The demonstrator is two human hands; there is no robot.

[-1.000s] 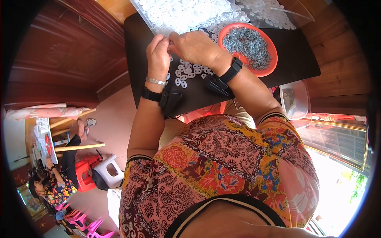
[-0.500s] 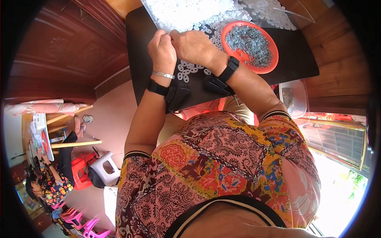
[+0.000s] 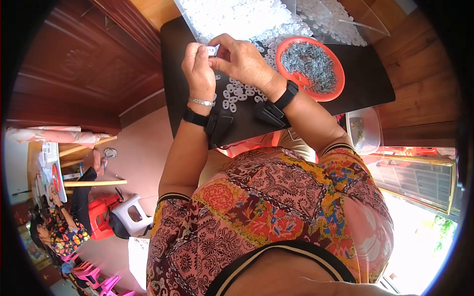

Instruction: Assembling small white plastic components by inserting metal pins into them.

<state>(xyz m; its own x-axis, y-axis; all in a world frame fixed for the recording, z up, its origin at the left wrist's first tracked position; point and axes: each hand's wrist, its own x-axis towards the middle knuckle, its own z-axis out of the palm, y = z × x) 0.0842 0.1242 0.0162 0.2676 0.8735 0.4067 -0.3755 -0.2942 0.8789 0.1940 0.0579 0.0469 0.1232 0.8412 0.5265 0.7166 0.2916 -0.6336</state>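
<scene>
Left hand: While the right hand (image 3: 239,58) meets it from the other side, the left hand (image 3: 199,66) holds a small white piece (image 3: 211,51), thumb and fingers clamped on it.
Right hand: thumb and forefinger stand apart, curved about the piece; cannot tell whether their tips press on it.
White piece: between the two hands, raised over the black table (image 3: 365,71); dark marks or openings show on its face.
Loose pieces (image 3: 237,92): white, oval, most with two holes, scattered on the tabletop below the right hand.
Tray (image 3: 187,20): clear-walled, heaped with similar white pieces, beyond the hands.
Plate (image 3: 340,88): orange-red, round, right of the right hand; it carries many small grey metallic parts (image 3: 311,60), and some of its base shows.
Wrists: a black strap (image 3: 196,117) on the left, another on the right; a silvery bracelet (image 3: 201,102), left only.
Room, left side: a co-worker (image 3: 69,236) sits near a red stool (image 3: 100,219) and a pale grey stool (image 3: 131,217).
</scene>
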